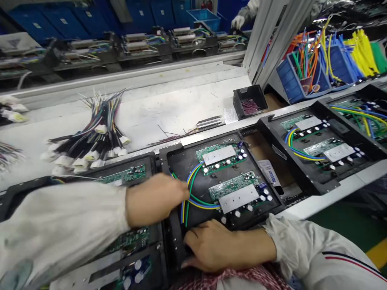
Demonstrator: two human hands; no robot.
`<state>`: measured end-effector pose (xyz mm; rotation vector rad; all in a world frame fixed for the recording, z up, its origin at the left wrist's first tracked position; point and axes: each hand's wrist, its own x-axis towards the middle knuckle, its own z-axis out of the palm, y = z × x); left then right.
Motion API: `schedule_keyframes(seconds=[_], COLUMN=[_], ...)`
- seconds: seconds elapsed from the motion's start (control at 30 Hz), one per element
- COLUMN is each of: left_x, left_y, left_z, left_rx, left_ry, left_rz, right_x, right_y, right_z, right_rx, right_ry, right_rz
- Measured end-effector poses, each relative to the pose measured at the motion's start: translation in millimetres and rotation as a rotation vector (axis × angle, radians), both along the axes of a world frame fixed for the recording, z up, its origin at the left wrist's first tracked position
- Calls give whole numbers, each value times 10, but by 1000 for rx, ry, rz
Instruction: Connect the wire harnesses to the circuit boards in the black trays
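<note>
Left hand (pixel 155 200), fingers pinched narrow on the blue, yellow and green wires (pixel 201 200) looped across the black tray (pixel 181 161), right hand (pixel 219 245) flat with fingers spread at its 6 o'clock edge; the tray at 3 o'clock (pixel 302 173) already carries such wires, and loose harnesses (pixel 90 133) lie bundled at 9 o'clock.

Bright, even light — edges visibly warped

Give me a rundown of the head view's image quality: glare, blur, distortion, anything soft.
Head view: the wide lens visibly bends the long white workbench toward the frame edges; the pale metal plate on the green circuit board shines brightly; the left hand and right hand show no strong blur; the distant blue storage bins look slightly soft.
</note>
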<state>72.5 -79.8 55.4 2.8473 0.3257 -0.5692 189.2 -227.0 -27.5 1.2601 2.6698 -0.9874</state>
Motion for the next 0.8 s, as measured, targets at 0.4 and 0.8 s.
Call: schedule_keyframes(seconds=[0.4,0.8], left_x=[1762,1967], left_y=[572,866], left_z=[-257,-384], left_rx=[-39,-1], left_ry=[-223,-151], left_rz=[180,267], right_x=[-140,2258], right_y=[-87,1220], right_z=[-20,378], right_rx=[226,417], right_ry=[72,-304], right_rz=[43,-567])
